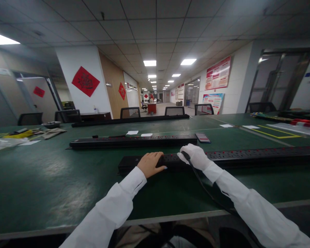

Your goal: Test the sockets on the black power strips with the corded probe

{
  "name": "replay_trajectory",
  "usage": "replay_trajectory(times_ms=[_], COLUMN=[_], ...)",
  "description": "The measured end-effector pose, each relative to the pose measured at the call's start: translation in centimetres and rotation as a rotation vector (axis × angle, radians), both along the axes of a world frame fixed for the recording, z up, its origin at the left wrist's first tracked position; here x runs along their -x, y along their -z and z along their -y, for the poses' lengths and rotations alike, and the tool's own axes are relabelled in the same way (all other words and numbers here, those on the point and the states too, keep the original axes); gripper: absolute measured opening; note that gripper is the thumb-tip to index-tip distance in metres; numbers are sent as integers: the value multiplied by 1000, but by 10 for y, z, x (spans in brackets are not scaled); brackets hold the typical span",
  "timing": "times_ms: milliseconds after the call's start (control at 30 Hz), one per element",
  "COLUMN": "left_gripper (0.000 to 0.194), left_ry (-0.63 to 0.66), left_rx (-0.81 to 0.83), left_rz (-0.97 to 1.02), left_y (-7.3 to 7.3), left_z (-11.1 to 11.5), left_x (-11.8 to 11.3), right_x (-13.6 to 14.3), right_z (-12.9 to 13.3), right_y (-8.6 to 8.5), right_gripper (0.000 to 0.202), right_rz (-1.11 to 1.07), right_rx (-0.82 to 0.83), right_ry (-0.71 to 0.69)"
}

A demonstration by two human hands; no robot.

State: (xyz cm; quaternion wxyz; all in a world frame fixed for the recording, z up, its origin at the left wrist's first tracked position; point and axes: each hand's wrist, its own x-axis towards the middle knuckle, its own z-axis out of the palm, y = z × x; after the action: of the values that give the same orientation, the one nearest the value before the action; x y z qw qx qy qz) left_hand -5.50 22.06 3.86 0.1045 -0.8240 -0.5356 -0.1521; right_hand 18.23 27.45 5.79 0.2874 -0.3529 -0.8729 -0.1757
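A long black power strip [258, 157] with rows of sockets and small red marks lies across the near part of the green table. My left hand [151, 164], bare, grips the strip close to its left end, with the thumb on the near side and the fingers over the top. In a white glove, my right hand [196, 156] is closed around a black plug [186, 155] held at the sockets. Whether its pins are inside a socket is hidden. From the plug a black cord [202, 186] runs down past my right forearm to the table's front edge.
Behind lies a second black power strip [134, 142], with a phone [203, 138] at its right end. Farther back is another long black bar [134, 120]. Paper slips [146, 135], a bowl [51, 124] and a yellow item [18, 134] sit around the green table [54, 179].
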Motion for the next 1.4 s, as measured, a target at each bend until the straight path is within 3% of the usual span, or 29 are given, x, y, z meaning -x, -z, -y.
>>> replay_trajectory(times_ms=[600,867,1200,1400], left_gripper=[54,63,79,80], left_ry=[17,-12,-183,-188], left_rx=[-12,3,-14,-23], left_rz=[-17,-45,-86,-67], left_y=[1,1,4,5], left_z=[-1,-1,-4,-6], left_x=[1,0,8,10], right_x=[-1,0,0,0], right_z=[-3,-2,-1,-1], right_y=[1,2,1,0], right_gripper=[32,30,29,29], right_rz=[12,-5,-17,-3], right_rx=[19,20,12,19], right_ry=[8,-11,-24,-26])
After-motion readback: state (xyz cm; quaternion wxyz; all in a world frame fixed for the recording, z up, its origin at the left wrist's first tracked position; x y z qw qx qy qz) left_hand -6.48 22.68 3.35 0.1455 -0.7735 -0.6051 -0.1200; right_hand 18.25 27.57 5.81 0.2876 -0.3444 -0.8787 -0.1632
